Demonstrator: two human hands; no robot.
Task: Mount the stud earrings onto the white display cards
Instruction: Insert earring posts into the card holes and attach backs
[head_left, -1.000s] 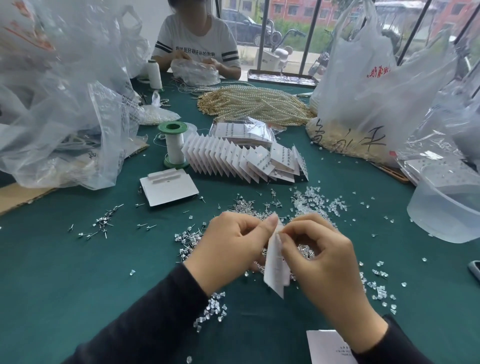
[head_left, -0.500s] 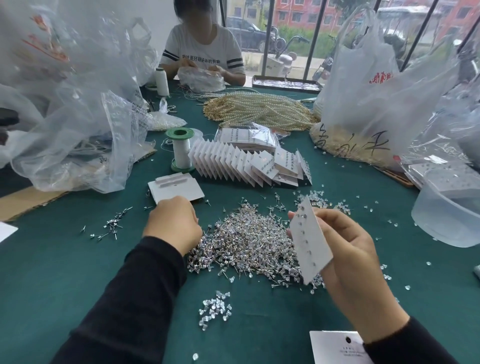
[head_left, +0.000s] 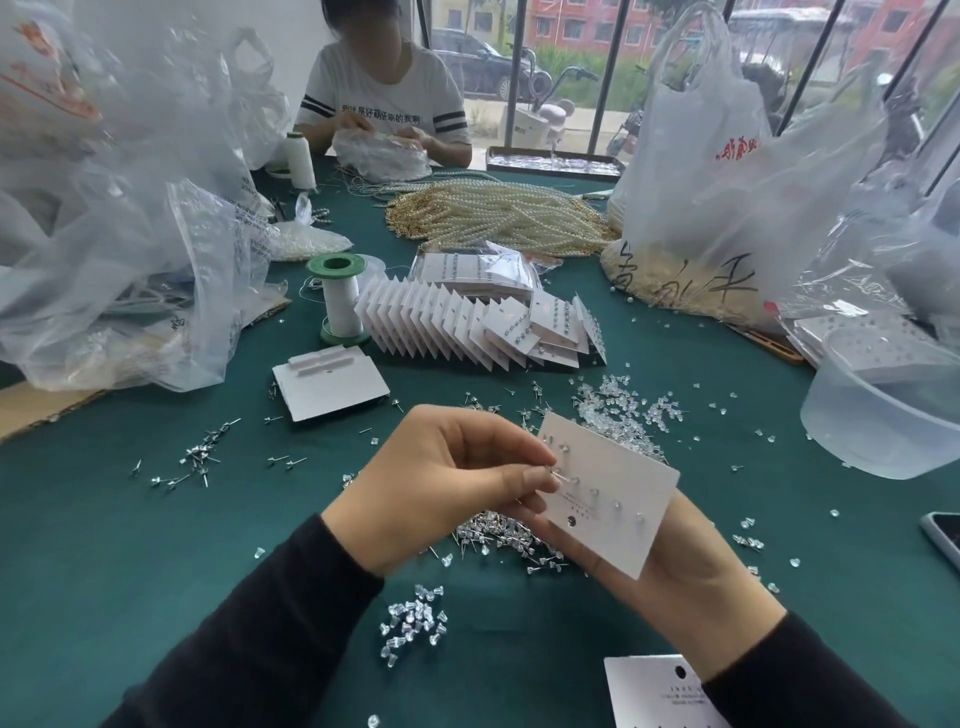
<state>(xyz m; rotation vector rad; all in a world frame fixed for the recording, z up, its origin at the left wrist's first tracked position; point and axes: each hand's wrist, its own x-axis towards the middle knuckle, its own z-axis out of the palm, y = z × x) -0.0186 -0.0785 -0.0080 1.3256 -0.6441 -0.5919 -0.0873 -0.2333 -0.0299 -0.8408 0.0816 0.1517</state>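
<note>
Two hands meet above the green tabletop (head_left: 104, 545) in the head view. The right hand (head_left: 691, 566) grips a tilted white display card (head_left: 618, 530) from behind. The left hand (head_left: 447, 483) pinches a stud earring (head_left: 558, 472) against the card's left edge. The card's small print is illegible. A white bag (head_left: 727, 182) behind bears red print and black brushed characters.

Black long sleeves on both arms, reaching wrists; left hand (head_left: 441, 483), right hand (head_left: 675, 561) bare.
</note>
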